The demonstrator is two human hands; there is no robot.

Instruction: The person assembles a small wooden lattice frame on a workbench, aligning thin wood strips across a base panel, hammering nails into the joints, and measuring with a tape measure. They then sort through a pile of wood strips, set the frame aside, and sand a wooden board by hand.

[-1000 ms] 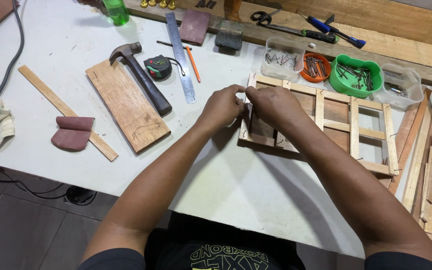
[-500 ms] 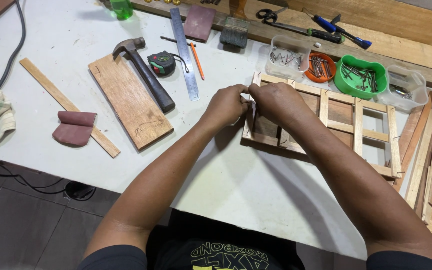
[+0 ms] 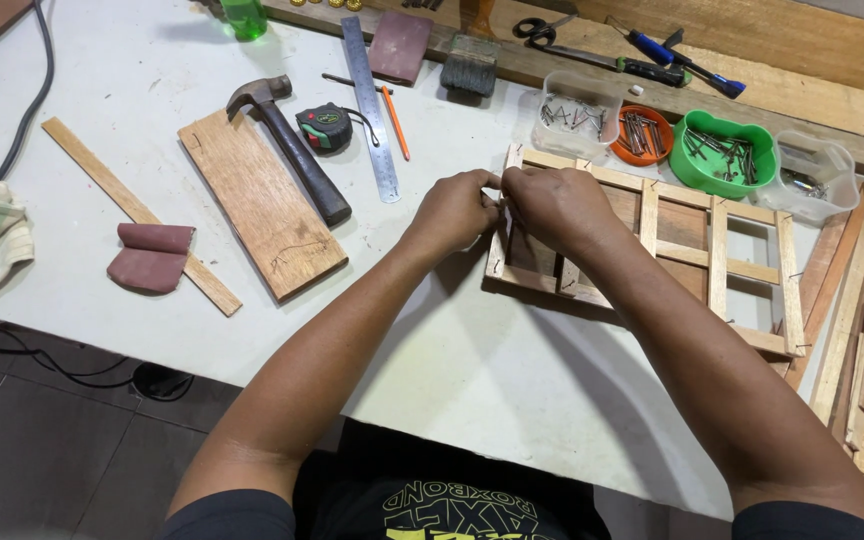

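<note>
I see the white table (image 3: pixel 512 400) first, w/ a wooden slat frame (image 3: pixel 692 250) lying flat on its right half. Left of it: a brown board (image 3: pixel 262 205), a hammer (image 3: pixel 292 150) resting across the board's top edge, steel ruler (image 3: pixel 370 105), tape measure (image 3: pixel 324 128). Nail tubs behind the frame, incl. a green tub (image 3: pixel 727 155). Nothing sits btw me and the frame. Both hands meet at the frame's near-left end: left hand (image 3: pixel 452 210) and right hand (image 3: pixel 552 205), fingertips pressed together on something small above the end slat; can't tell what, it's hidden.
</note>
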